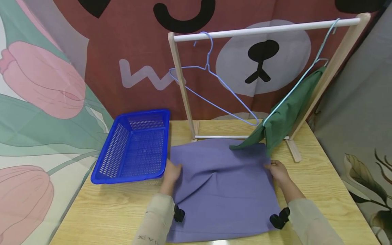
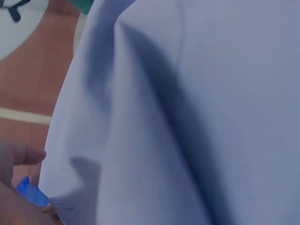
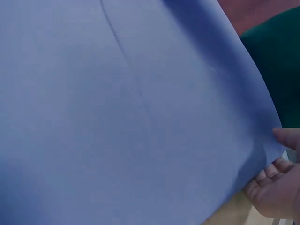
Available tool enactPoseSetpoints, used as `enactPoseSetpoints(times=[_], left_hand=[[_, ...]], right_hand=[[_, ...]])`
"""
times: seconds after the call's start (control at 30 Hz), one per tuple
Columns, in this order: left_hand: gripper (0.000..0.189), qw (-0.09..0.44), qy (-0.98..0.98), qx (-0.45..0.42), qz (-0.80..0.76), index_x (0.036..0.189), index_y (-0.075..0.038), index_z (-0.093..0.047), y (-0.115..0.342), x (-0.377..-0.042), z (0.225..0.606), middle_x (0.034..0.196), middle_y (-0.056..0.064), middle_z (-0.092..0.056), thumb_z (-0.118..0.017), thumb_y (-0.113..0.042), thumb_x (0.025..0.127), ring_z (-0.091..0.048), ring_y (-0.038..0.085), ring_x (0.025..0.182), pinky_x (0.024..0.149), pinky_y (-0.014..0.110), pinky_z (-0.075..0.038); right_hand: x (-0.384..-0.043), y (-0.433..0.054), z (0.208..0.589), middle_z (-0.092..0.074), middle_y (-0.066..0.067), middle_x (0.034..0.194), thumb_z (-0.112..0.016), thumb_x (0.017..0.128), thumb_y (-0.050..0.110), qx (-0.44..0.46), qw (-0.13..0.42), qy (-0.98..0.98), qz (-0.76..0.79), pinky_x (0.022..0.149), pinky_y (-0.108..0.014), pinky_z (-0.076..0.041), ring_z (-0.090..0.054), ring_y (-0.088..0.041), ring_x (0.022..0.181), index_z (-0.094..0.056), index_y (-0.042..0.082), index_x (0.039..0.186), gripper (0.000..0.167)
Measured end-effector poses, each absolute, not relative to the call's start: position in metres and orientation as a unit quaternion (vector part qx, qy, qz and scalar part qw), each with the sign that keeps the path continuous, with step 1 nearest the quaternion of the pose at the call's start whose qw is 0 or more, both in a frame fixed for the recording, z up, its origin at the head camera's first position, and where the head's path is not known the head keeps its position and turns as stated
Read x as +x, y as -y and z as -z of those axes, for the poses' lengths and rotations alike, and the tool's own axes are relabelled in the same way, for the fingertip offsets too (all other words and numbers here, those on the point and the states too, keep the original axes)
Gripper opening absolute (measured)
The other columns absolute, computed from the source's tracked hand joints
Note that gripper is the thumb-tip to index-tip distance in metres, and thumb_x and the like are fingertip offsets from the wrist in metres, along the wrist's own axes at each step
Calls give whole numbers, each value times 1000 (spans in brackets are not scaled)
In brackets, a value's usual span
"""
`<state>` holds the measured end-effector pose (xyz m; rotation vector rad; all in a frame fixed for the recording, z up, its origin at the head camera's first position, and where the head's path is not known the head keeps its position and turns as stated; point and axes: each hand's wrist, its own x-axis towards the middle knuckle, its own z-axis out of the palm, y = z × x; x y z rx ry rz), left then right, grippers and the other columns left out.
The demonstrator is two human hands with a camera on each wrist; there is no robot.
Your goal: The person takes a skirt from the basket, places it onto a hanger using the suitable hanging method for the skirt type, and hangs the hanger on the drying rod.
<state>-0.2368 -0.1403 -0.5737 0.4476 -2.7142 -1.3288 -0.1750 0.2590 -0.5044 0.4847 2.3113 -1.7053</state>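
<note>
A purple cloth is spread over the table, with a raised crease across its middle. My left hand grips its left edge; in the left wrist view, the thumb of that hand is at the edge and the other fingers are partly hidden. On the opposite side, my right hand pinches the cloth near its far right corner. The right wrist view has the thumb of this hand on top and the fingers underneath.
A blue plastic basket stands left of the cloth. Behind is a wooden rack with a white rail, holding a blue hanger and a mint hanger. Green cloth hangs from the mint one, its lower end over the purple cloth.
</note>
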Motion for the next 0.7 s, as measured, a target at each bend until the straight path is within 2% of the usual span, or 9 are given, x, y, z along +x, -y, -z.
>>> enactPoseSetpoints(times=[0.1, 0.2, 0.27, 0.37, 0.43, 0.57, 0.63, 0.67, 0.7], left_hand=[[71, 64, 879, 176, 437, 126, 7, -30, 162, -278, 632, 121, 30, -38, -62, -27, 73, -39, 40, 109, 91, 43, -31], [46, 60, 871, 173, 455, 107, 3, -52, 174, -302, 657, 102, 22, -54, -63, -24, 72, -52, 33, 87, 70, 42, -44], [35, 58, 875, 151, 455, 97, 1, -57, 177, -312, 659, 92, 20, -56, -64, -24, 73, -53, 31, 77, 60, 40, -44], [28, 65, 884, 142, 440, 92, -3, -59, 178, -326, 658, 93, 17, -57, -63, -26, 76, -53, 29, 77, 60, 38, -44], [32, 82, 889, 127, 433, 88, -11, -59, 186, -347, 674, 93, 11, -58, -62, -40, 75, -53, 26, 79, 62, 38, -43], [23, 93, 896, 119, 417, 79, -8, -54, 154, -305, 559, 82, 10, -55, -59, -31, 81, -49, 24, 72, 60, 34, -41], [18, 87, 900, 122, 408, 78, -3, -51, 134, -275, 487, 78, 12, -53, -57, -20, 83, -47, 25, 69, 58, 34, -40], [10, 74, 901, 132, 406, 80, 2, -51, 122, -256, 447, 80, 16, -53, -54, -7, 83, -48, 26, 72, 61, 35, -41], [10, 77, 903, 133, 401, 83, 2, -53, 122, -261, 447, 82, 16, -54, -55, -7, 83, -49, 27, 73, 62, 36, -41]], right_hand=[[-180, -260, 501, -34, -26, 116, -44, 88, 25, 168, 84, -791, 582, 70, -33, -39, -40, -28, 92, -28, -13, 123, 54], [-183, -262, 499, -39, -19, 109, -43, 89, 25, 168, 70, -789, 587, 66, -27, -38, -40, -17, 83, -32, -12, 120, 50], [-184, -262, 497, -42, -15, 100, -42, 89, 22, 165, 68, -787, 590, 65, -26, -38, -41, -14, 79, -35, -13, 116, 45], [-186, -262, 496, -43, -6, 88, -42, 89, 16, 163, 61, -789, 589, 62, -25, -39, -41, -11, 73, -39, -12, 107, 34], [-188, -261, 496, -43, -1, 79, -42, 88, 12, 165, 48, -786, 594, 59, -24, -39, -41, -9, 69, -41, -10, 101, 26], [-190, -260, 496, -43, 0, 72, -44, 86, 7, 176, 31, -781, 599, 55, -23, -39, -41, -8, 63, -45, -9, 94, 18], [-199, -271, 521, -43, -2, 72, -49, 84, 7, 171, 22, -775, 608, 55, -25, -37, -41, -11, 63, -48, -7, 91, 16], [-207, -280, 542, -44, -3, 71, -52, 83, 8, 162, 10, -768, 620, 53, -25, -36, -41, -12, 62, -51, -5, 88, 14], [-217, -290, 568, -46, -4, 71, -55, 81, 9, 159, -5, -765, 624, 52, -26, -35, -41, -13, 62, -53, -4, 86, 14]])
